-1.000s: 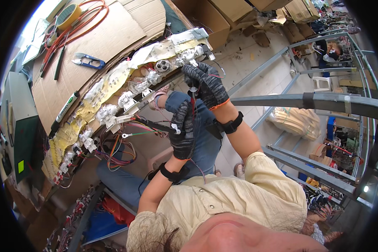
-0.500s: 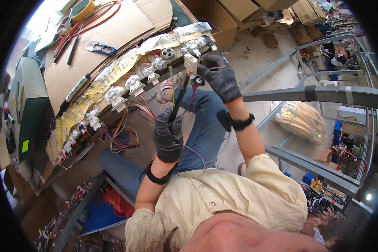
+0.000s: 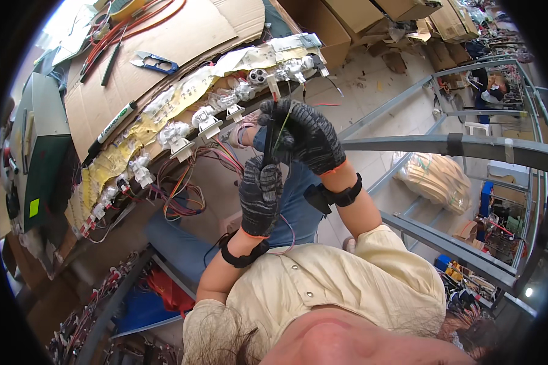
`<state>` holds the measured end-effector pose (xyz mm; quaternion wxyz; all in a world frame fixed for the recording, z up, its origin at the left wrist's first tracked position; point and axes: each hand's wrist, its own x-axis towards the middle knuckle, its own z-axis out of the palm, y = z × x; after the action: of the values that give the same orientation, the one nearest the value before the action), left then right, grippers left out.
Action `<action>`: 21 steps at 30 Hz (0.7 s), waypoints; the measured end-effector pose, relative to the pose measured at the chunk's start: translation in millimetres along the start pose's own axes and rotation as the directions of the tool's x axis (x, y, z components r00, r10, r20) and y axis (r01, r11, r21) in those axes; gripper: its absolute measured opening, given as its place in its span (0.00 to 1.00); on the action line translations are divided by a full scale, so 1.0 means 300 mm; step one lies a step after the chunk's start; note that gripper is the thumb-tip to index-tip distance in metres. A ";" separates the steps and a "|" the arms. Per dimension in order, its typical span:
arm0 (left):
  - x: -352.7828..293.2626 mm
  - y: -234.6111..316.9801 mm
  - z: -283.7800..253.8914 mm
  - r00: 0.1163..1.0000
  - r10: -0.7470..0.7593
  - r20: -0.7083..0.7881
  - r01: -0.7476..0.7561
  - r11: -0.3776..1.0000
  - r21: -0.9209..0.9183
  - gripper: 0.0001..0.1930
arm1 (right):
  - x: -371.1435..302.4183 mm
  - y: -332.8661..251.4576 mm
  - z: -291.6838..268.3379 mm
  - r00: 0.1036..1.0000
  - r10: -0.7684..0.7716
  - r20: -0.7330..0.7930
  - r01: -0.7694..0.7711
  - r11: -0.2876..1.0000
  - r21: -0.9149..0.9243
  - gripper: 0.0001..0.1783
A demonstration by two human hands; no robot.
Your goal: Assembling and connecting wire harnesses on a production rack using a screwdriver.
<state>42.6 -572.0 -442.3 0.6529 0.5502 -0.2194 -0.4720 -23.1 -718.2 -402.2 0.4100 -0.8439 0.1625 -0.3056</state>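
Observation:
My left hand, in a dark grey knitted glove, is closed round the lower part of a black cable sleeve. My right hand, gloved alike, is bent over just above it, its fingers closed round the sleeve's upper part. A thin green wire runs across the right fingers. Above them a pale connector with a red wire shows by the edge of the wiring board. White connectors line that edge, and a bundle of coloured wires hangs below.
On the cardboard-covered bench lie blue-handled snips, a marker and red cable. A green metal box stands at the left. Grey metal rails and a plastic-wrapped bundle are at the right, cardboard boxes at the back.
My right hand has come down and left from the pale connector onto the sleeve. My left hand has shifted slightly right, so the hands are closer together. The bench view has shifted slightly right.

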 end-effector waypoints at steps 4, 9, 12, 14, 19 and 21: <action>0.032 -0.030 -0.013 1.000 -0.005 -0.027 0.005 1.000 -0.003 0.06 | 0.019 -0.037 0.084 0.862 0.507 -0.002 -0.304 0.521 0.798 0.13; 0.055 -0.054 -0.024 0.999 0.035 -0.034 -0.034 0.999 0.033 0.05 | 0.040 -0.027 0.086 0.796 0.606 -0.008 -0.416 0.556 0.720 0.11; 0.058 -0.046 -0.004 0.998 0.061 -0.031 -0.056 0.989 0.140 0.07 | 0.044 0.009 0.083 0.740 0.672 -0.027 -0.471 0.547 0.692 0.10; 0.061 -0.050 0.003 0.983 0.157 -0.091 -0.153 0.987 0.049 0.10 | 0.064 0.008 0.087 0.717 0.695 0.058 -0.496 0.451 0.742 0.09; 0.070 -0.112 -0.036 0.931 0.364 0.031 -0.357 0.890 0.283 0.18 | 0.088 0.012 0.094 0.761 0.648 0.041 -0.535 0.589 0.606 0.10; 0.075 -0.103 -0.039 0.895 0.443 0.058 -0.433 0.828 0.355 0.19 | 0.088 0.019 0.093 0.771 0.636 0.032 -0.590 0.695 0.411 0.10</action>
<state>50.6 -583.8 -479.7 0.6347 0.6014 -0.4133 -0.2544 14.8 -718.9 -409.8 0.6410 -0.6207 0.3917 -0.2246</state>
